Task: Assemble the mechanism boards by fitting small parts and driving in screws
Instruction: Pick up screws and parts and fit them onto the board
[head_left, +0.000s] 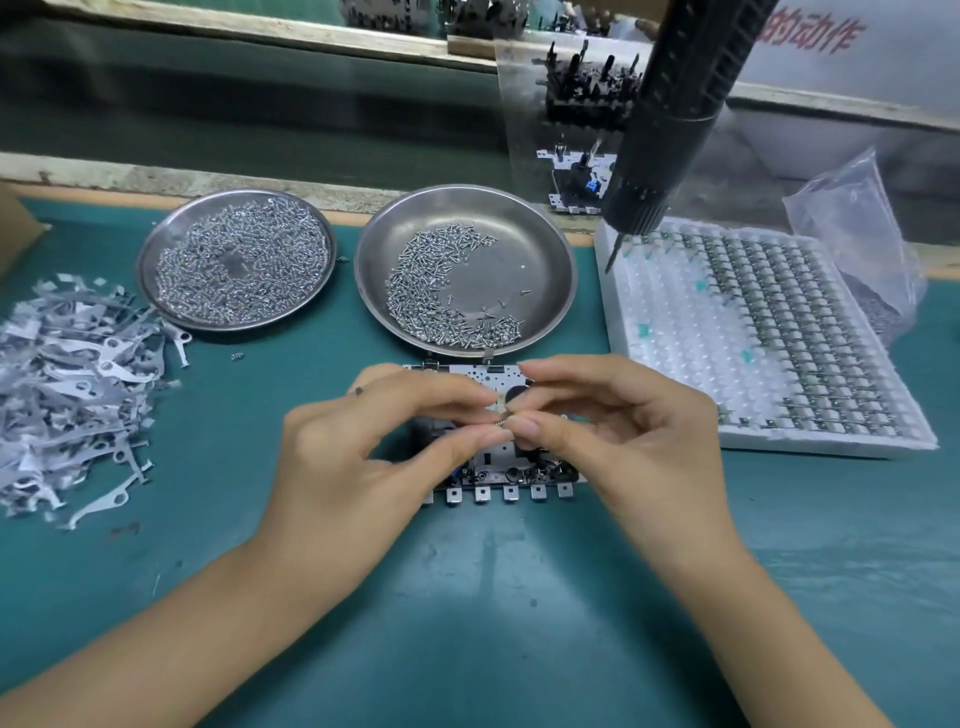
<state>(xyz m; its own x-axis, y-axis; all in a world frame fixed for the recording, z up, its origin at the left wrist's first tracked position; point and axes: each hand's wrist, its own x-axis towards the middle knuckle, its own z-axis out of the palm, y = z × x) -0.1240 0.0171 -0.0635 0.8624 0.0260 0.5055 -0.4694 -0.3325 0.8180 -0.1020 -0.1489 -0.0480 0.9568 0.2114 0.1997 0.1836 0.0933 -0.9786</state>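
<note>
Both hands meet over the mechanism board (498, 470) on the worktop, left hand (363, 462) and right hand (618, 441) together pinching one tiny part (503, 422). She's at the fitting stage, I'd say. Next it wants seating, then the hanging screwdriver (670, 119).

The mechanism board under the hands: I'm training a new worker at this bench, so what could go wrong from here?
1. Both hands, left hand and right hand, pinch a tiny part above the mechanism board; if it slips, it could drop into the mechanism and be hard to find.
2. The hanging screwdriver has its bit over the white tray; a swing might disturb the parts there.
3. The near screw dish touches the board's far edge, so a nudge could spill screws.
</note>
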